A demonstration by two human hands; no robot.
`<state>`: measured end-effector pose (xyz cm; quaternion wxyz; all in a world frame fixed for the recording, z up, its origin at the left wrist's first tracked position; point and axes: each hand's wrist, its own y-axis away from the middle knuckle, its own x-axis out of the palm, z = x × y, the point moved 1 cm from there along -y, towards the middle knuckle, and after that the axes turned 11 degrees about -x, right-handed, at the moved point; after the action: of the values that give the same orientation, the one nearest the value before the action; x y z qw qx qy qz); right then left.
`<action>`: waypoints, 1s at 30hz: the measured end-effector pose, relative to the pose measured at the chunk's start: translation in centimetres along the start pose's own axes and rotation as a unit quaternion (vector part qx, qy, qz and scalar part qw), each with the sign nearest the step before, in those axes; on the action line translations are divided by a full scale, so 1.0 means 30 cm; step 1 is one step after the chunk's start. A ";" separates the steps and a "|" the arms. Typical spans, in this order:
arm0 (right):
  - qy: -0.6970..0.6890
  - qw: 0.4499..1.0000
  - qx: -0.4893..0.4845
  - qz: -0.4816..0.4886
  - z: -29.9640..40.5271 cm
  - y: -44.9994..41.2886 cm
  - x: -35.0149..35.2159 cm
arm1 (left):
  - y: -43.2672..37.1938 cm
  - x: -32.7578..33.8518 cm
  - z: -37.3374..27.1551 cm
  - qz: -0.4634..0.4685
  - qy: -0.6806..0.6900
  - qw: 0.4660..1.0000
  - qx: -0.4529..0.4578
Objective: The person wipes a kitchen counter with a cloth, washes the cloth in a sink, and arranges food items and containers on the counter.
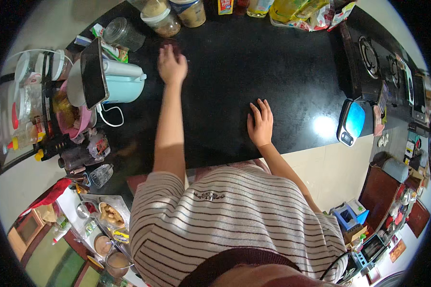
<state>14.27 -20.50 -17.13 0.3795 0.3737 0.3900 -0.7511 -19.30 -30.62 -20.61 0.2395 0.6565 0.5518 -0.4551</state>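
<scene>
My left hand [172, 66] stretches toward the back left of a black countertop [219, 118]. Its fingertips meet or overlap a small dark reddish thing [170, 43], too dim to identify; whether the fingers grip it cannot be told. Just behind that thing stands a jar with brown contents [163, 27]. On the counter's right half, near the front edge, my right hand [261, 123] rests palm down with its fingers a little apart and holds nothing.
To the left stand a light blue appliance [125, 88] with a white cord, a clear lidded jar [125, 34] and a pink basket [73, 118]. Bottles and packets, including a yellow oil bottle [291, 10], line the back. Rightward are a kitchen scale [352, 122] and a gas stove [368, 57].
</scene>
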 end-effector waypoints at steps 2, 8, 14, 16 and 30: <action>0.003 1.000 -0.006 -0.001 0.005 -0.002 -0.004 | 0.105 0.027 -0.125 -0.012 0.017 0.999 0.034; 0.012 0.999 -0.039 0.016 0.021 -0.002 0.006 | 0.327 0.153 -0.549 0.020 0.109 0.962 0.250; 0.005 1.000 -0.014 -0.003 -0.024 0.013 0.007 | 0.183 0.099 -0.288 -0.014 0.005 0.996 0.085; -0.004 1.000 -0.007 0.000 -0.004 0.011 0.001 | 0.065 0.062 -0.114 -0.088 -0.062 0.994 -0.024; -0.024 0.999 -0.010 0.025 0.004 0.004 0.007 | 0.044 0.326 -0.532 -0.070 -0.063 0.995 0.041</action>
<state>14.25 -20.72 -17.29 0.4112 0.3608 0.3791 -0.7464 -12.96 -13.00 -21.77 0.2146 0.5952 0.5614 -0.5334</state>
